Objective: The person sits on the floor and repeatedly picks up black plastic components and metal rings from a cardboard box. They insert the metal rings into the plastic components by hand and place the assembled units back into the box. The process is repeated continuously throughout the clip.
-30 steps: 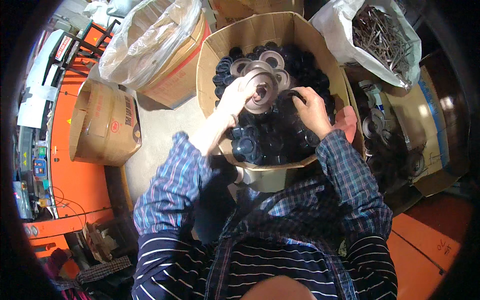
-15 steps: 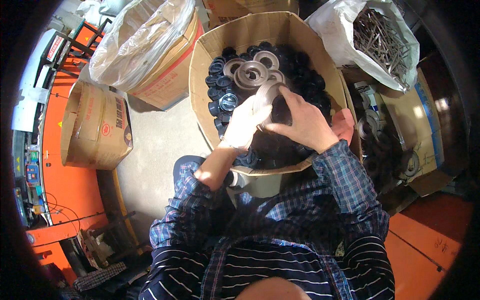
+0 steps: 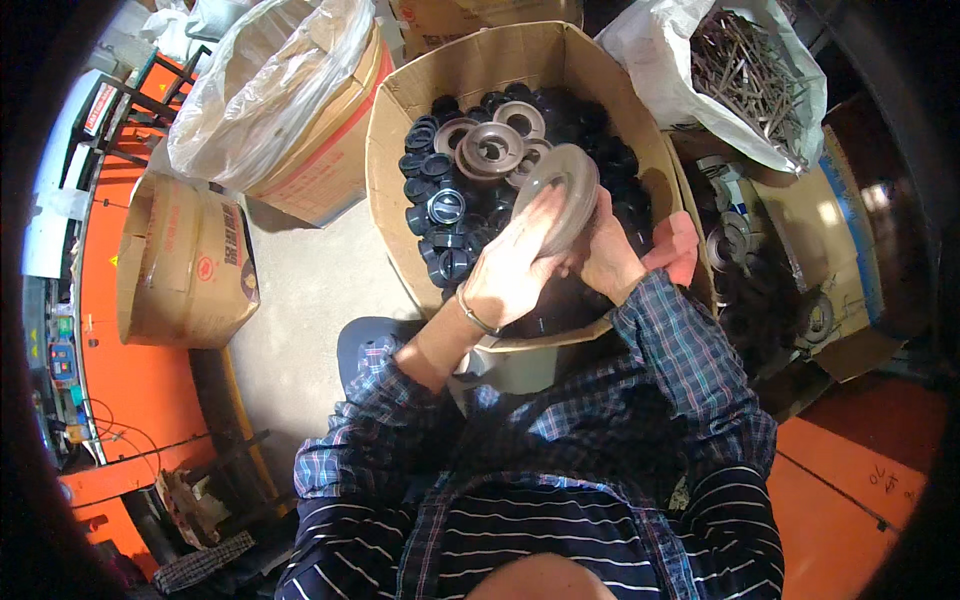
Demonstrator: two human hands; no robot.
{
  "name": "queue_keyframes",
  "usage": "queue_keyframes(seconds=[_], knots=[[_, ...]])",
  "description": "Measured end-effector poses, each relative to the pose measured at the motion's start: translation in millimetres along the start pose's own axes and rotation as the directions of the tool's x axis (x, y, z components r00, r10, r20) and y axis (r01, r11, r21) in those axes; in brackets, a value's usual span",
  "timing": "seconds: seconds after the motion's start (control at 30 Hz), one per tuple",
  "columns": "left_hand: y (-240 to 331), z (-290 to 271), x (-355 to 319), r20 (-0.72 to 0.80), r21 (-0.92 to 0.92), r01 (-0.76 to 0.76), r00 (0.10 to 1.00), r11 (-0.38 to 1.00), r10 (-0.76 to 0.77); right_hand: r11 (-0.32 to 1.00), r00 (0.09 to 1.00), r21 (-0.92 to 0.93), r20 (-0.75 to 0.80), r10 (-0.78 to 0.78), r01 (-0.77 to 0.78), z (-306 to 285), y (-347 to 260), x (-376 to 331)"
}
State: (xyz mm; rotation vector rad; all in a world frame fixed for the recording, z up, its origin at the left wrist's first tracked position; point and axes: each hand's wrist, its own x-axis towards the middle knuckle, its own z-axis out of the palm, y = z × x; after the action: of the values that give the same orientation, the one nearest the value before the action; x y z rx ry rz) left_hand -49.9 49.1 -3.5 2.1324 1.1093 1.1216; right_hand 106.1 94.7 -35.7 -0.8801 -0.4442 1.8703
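Note:
Both my hands are closed on a grey-brown ring, tilted up on edge above the open cardboard box. My left hand grips its near left side, its fingers partly inside the ring. From behind and to the right my right hand holds it, with most of those fingers hidden. Below lie many black round plastic fittings in the box. Several similar grey rings rest on top of the fittings, just beyond the held one.
A plastic-lined carton and a smaller carton stand at left. At far right a white sack holds thin metal strips. Beside the box are a pink cloth-like piece and another carton with rings.
The held ring has turned and tilted, and both hands have shifted their grip around it. My left hand has moved right and nearer. The view has shifted slightly.

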Motion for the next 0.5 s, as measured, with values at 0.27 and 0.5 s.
queue_keyframes(seconds=[0.27,0.5], knots=[[-13,0,0,0.043,-0.438,0.513,0.832,0.738,-0.553,0.134,0.736,-0.850,0.349,-0.580,0.509,-1,2,2],[-6,3,-1,0.057,-0.163,0.398,0.917,0.903,-0.394,0.779,0.982,-0.613,0.027,0.184,-0.129,-6,-22,5]])
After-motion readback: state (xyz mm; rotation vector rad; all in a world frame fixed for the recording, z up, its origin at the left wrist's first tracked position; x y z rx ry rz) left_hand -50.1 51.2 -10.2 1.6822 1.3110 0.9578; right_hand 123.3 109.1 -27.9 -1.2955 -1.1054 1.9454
